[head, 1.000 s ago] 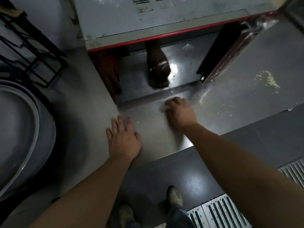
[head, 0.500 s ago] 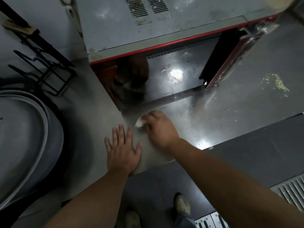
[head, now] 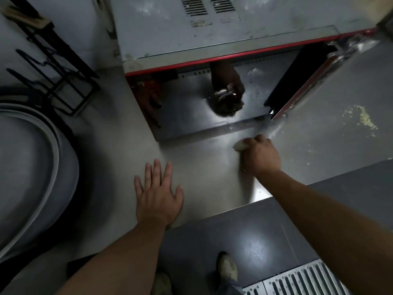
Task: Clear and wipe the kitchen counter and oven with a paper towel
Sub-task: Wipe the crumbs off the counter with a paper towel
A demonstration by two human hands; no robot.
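My right hand grips a crumpled white paper towel and presses it on the steel counter just in front of the oven. The grey oven with a red trim stands at the back; its shiny front reflects my hand. Its door hangs open to the right. My left hand lies flat on the counter near the front edge, fingers spread, holding nothing. A patch of yellowish crumbs lies on the counter at the right.
A large round grey basin fills the left side. A black wire rack stands at the back left. Below the counter edge are dark floor tiles, a metal drain grate and my shoes.
My right hand swept the paper towel left toward my left hand, then back right along the oven's front. My left hand stayed flat in place.
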